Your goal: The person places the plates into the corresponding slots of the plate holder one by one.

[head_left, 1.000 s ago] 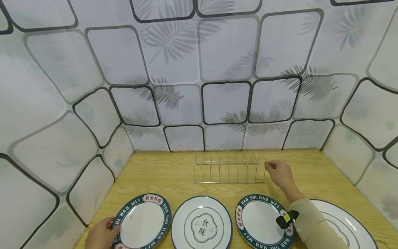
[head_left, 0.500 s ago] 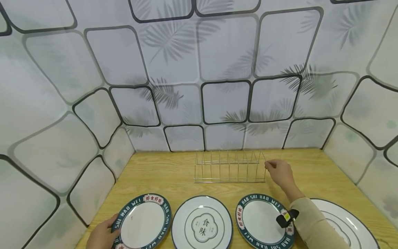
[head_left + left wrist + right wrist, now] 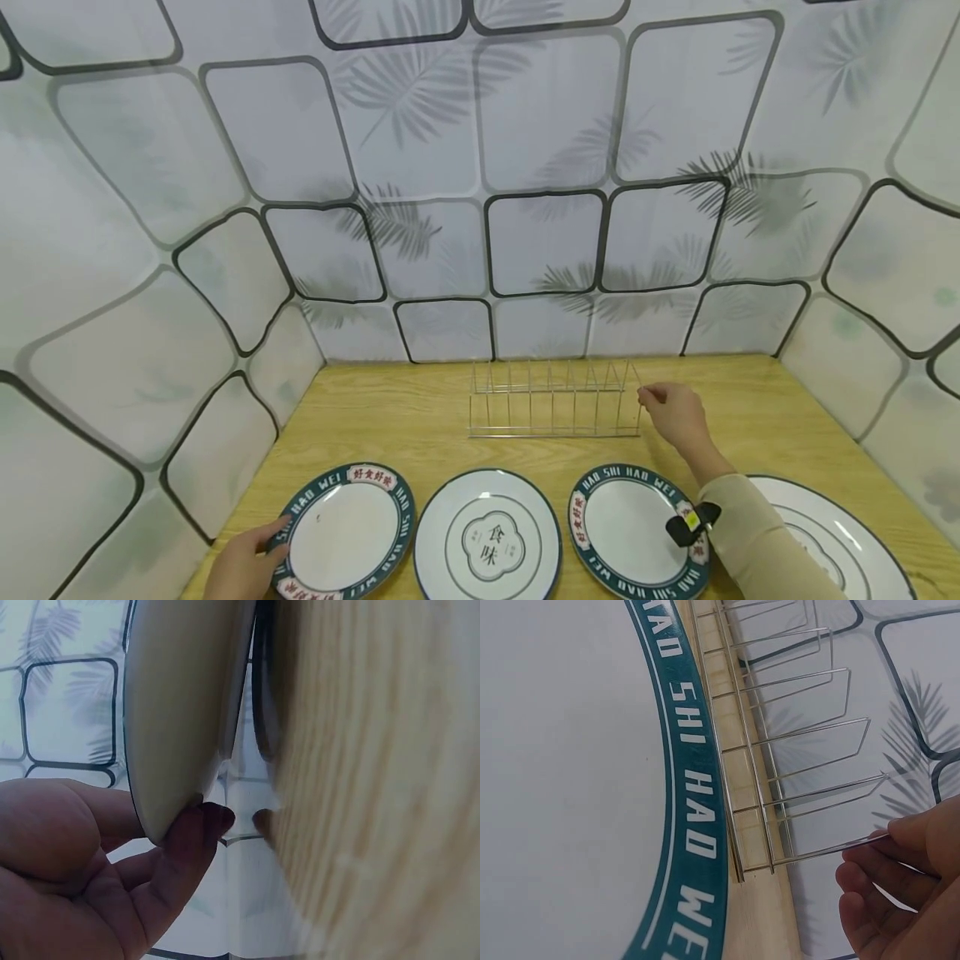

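Note:
My left hand (image 3: 243,562) grips the rim of a white plate (image 3: 347,540) with a dark green lettered border, at the front left. In the left wrist view, the plate's underside (image 3: 184,712) shows, with fingertips (image 3: 199,825) curled under its edge. That edge is raised from the wooden table. At the back, my right hand (image 3: 675,417) pinches the right end wire of a metal wire dish rack (image 3: 553,435) between thumb and fingers. Upright wire dividers run along the rack, and no plates stand in it.
A white plate with a flower-shaped emblem (image 3: 491,546) lies at front centre. Right of it are another green-bordered plate (image 3: 628,533), partly behind a black wrist strap (image 3: 693,523), and a large white oval plate (image 3: 832,533) under the sleeve (image 3: 761,533). Patterned walls (image 3: 540,242) enclose the wooden table (image 3: 405,417).
The left plate has shifted slightly to the right and turned a little, with my left hand's fingers moving along its rim. My right hand stays on the rack.

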Motion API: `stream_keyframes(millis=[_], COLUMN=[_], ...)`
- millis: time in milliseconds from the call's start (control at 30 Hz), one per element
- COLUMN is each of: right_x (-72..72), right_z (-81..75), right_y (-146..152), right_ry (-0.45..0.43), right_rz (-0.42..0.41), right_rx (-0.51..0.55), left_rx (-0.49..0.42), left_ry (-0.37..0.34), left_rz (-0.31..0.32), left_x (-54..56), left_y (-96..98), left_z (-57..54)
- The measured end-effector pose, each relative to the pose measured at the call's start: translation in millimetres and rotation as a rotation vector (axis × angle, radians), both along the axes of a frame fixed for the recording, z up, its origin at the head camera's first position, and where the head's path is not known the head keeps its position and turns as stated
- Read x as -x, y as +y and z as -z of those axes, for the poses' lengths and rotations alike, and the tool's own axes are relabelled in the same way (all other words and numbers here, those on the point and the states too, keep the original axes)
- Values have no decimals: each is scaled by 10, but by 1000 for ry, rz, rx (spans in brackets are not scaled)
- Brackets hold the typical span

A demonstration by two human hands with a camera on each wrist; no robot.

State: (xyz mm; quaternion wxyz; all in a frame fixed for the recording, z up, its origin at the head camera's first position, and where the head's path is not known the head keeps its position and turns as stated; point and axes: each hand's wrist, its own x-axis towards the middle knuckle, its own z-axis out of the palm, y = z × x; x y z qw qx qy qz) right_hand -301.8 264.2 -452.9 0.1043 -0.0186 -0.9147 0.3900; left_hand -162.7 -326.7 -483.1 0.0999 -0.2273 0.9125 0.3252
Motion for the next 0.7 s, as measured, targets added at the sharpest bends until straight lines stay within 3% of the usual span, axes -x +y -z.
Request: stream_keyframes(millis=[200,333,700], right_x=[4,-1,-3], right_z=[2,-8,-20], right_y=[0,-6,5], right_ry=[11,-3,-25], right_rz=[1,0,-3], right_rx=[3,27,93], left_rx=[-22,-83,-255], left_ry=[30,61,238], left_rz=[-27,-88,-202], left_x=[0,3,-53], left_y=[-21,2,165], left_z=[17,0,-207])
